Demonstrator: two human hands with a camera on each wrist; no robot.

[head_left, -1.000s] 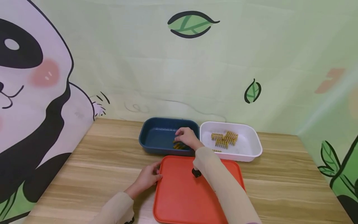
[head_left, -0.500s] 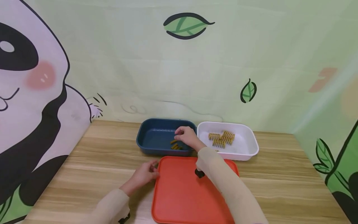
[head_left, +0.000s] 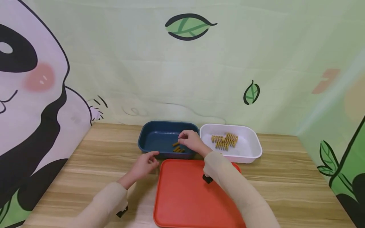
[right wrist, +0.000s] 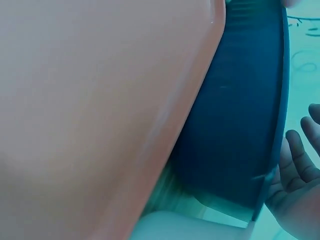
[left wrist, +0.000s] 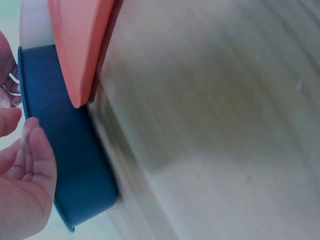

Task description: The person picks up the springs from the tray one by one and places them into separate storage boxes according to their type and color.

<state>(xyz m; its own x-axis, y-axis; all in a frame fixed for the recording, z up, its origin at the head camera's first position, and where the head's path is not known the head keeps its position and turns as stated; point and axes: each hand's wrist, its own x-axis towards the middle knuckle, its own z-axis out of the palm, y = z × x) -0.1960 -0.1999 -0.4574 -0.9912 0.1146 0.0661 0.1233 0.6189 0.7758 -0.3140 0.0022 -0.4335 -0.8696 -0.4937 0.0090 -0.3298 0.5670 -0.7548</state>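
My right hand [head_left: 191, 140] is over the right part of the dark blue bin [head_left: 154, 140], fingers loosely bent, with nothing visible between them. Below its fingertips several small yellow-brown pieces [head_left: 178, 149] lie in the bin, too small to identify. In the right wrist view the same hand [right wrist: 296, 185] shows beyond the bin's rim with its fingers slightly spread. My left hand [head_left: 143, 165] hovers at the bin's front left, beside the corner of a red tray [head_left: 194, 193]. Loosely bent fingers of that hand [left wrist: 31, 185] appear near the bin wall in the left wrist view.
A white bin [head_left: 248, 148] stands right of the blue one, holding several ridged yellow-brown pieces [head_left: 225, 141] that look like coils. Both bins sit near a printed cloth backdrop [head_left: 137, 69]. The wooden table [head_left: 94, 164] extends to either side of the tray.
My left hand has come off the tray's left edge and moved up toward the blue bin. My right hand stays over that bin, where the pieces are now more visible beneath it.
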